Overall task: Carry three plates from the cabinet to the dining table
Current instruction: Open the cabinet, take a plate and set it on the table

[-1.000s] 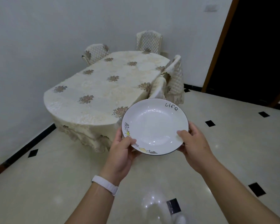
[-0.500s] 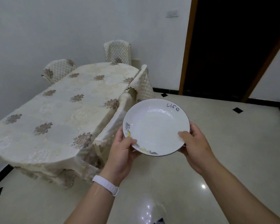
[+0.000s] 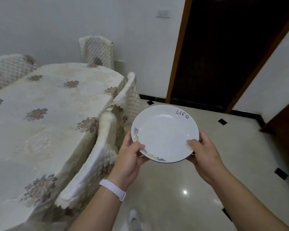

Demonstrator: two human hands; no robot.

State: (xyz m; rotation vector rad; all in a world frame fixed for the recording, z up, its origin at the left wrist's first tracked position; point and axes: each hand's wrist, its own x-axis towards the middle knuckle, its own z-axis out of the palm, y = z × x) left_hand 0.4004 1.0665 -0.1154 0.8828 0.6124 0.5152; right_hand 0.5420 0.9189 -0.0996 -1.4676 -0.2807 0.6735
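On the left is the table, covered with a flowery cloth, with covered chairs pushed in by its side. The left hand, with a white band on its wrist, grips the plate at its left edge, thumb on top. The white plate is held in the air over the shiny floor, just right of the table. The right hand grips its right edge the same way.

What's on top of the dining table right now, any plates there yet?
Only the flowered tablecloth shows on the dining table; no plates on the visible part. Its left end runs out of frame. One plate is between the left hand and right hand.
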